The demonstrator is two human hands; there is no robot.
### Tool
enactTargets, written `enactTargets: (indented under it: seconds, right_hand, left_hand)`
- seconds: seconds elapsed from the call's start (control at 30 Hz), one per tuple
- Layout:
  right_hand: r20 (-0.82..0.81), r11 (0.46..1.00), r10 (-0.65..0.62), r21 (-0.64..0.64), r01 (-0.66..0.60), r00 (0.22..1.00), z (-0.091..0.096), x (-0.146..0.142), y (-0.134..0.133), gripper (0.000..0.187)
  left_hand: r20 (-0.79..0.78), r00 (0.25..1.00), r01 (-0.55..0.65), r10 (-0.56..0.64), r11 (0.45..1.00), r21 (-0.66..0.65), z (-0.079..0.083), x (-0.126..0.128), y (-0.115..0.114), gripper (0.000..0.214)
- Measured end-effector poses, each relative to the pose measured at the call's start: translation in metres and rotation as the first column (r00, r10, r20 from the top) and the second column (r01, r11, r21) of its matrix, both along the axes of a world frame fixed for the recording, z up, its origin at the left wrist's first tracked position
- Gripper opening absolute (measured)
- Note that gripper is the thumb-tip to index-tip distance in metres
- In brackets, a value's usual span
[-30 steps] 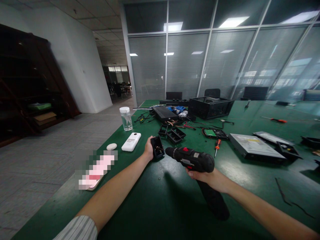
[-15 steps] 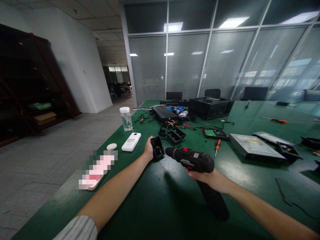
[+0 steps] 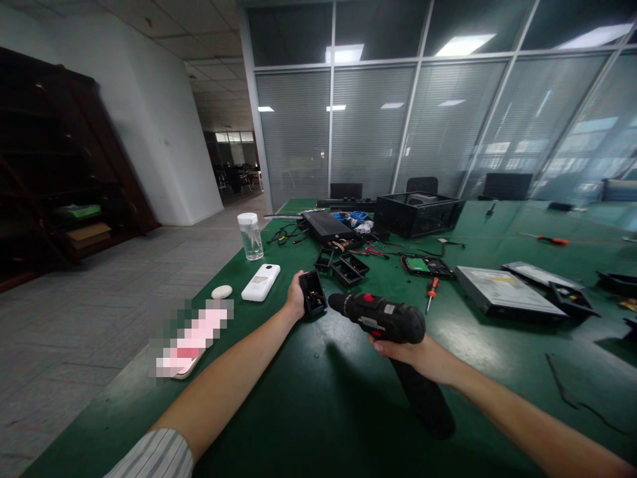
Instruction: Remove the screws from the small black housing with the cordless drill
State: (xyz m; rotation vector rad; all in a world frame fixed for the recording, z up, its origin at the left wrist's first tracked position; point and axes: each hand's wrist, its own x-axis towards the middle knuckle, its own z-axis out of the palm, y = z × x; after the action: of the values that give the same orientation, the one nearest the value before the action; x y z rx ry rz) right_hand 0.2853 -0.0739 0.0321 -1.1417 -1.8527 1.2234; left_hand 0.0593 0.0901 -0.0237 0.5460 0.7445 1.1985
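Note:
My left hand (image 3: 296,297) is closed on the left side of a small black box (image 3: 313,293), tilted so that its open top faces me. Small metallic bits show inside the box, too small to name. My right hand (image 3: 413,352) grips a black cordless drill (image 3: 383,317) with red buttons by its handle. The drill points left, its chuck close to the right edge of the box; I cannot tell whether they touch. Just beyond the box lie more small black open boxes (image 3: 350,269).
An orange-handled screwdriver (image 3: 432,289), a green circuit board (image 3: 423,265) and silver optical drives (image 3: 507,291) lie to the right. On the left stand a water bottle (image 3: 251,237), a white power bank (image 3: 261,283) and a pink phone (image 3: 192,348). A black computer case (image 3: 418,214) sits behind.
Both hands, the box and the drill hold nearly the same places. The view has shifted very slightly; nothing was taken up or let go.

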Motion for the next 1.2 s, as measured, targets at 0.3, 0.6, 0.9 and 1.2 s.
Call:
enactTargets:
  seconds: [0.3,0.6,0.9,1.2]
  right_hand:
    - [-0.011,1.0,0.004,0.007,-0.004,1.0,0.0019,-0.0015,-0.0012,0.023]
    - [0.017,0.999,0.026,0.028,-0.027,1.0,0.0005,0.0,0.0011,0.025]
    - [0.008,0.999,0.022,0.023,-0.022,1.0,-0.0004,0.0002,0.0011,0.025]
    - [0.021,0.999,0.012,0.033,-0.012,1.0,0.0021,-0.0001,-0.0001,0.028]
  left_hand:
    - [-0.006,1.0,0.001,-0.001,1.0,0.017,-0.0002,-0.0002,0.0004,0.037]
    - [0.005,1.0,0.003,-0.003,1.0,0.005,0.0034,0.0006,-0.0028,0.038]
    - [-0.002,1.0,-0.001,0.001,1.0,0.005,0.0021,0.0003,-0.0017,0.037]
    - [0.012,1.0,-0.007,0.007,1.0,-0.006,0.0008,0.0006,-0.0008,0.037]
